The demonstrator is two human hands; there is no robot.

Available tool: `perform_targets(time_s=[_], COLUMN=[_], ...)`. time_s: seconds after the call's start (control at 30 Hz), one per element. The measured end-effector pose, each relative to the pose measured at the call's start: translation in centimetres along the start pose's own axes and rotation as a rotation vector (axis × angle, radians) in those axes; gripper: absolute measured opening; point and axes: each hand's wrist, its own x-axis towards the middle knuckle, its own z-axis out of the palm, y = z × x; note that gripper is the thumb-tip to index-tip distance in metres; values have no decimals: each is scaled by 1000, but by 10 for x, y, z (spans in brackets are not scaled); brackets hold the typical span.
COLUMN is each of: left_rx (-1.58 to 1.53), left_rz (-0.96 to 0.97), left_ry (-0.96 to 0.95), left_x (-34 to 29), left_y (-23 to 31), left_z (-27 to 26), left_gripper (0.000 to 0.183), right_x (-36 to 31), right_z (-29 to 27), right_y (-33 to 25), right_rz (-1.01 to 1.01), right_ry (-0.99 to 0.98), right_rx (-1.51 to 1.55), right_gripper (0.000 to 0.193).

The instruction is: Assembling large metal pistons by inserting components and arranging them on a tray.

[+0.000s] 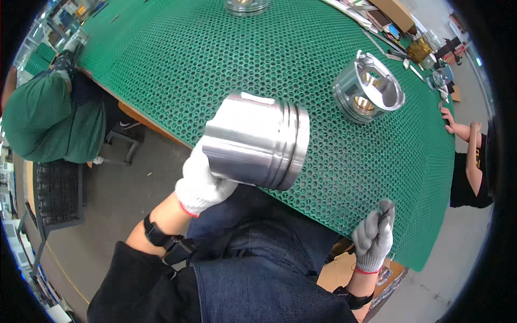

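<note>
My left hand (pixel 202 183), in a white knitted glove, grips a large shiny metal piston (pixel 247 140) from its lower left. The piston lies on its side in the air, ring grooves toward the right, over the near edge of the green mat. Lower right, my right hand (pixel 372 237) in a greyish glove is raised by the table edge, fingers closed together. Something dark grey shows at its fingertips; whether it is a small object or soiled glove cannot be told. Another piston (pixel 366 89) stands on the mat at right, its open skirt and brass-coloured pin bores showing.
A third piston (pixel 246 6) is partly in view at the far edge. Tools, papers and a cardboard box (pixel 390 13) line the back right of the green perforated mat (pixel 177 70). One person (pixel 54 118) sits at left by a black chair; another (pixel 471 161) is at right.
</note>
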Motion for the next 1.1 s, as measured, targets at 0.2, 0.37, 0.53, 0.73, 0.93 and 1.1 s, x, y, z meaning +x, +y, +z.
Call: perform_targets(time_s=[0.2,0.37,0.53,0.73,0.93,1.1], left_rx=[27,-424,135,229,266,223], left_rz=[513,-230,519,596,609,505], left_ry=[-80,-190,-279,-422,-475,-667], left_x=[89,64,114,92,94,110], left_y=[64,36,121,167,175,180], left_z=[0,25,25,45,48,53], left_gripper=[35,67,51,49,46,39], right_x=[-1,-4,-13,-24,-12,-3], right_z=[-14,-13,-1,26,38,32], right_y=[1,7,0,-20,-20,-18], right_rz=[-21,-128,-18,-522,-551,-661], right_ry=[190,62,214,120,136,96], right_rx=[-92,106,-62,-918,-1079,-1036], right_gripper=[39,39,35,23,15,13])
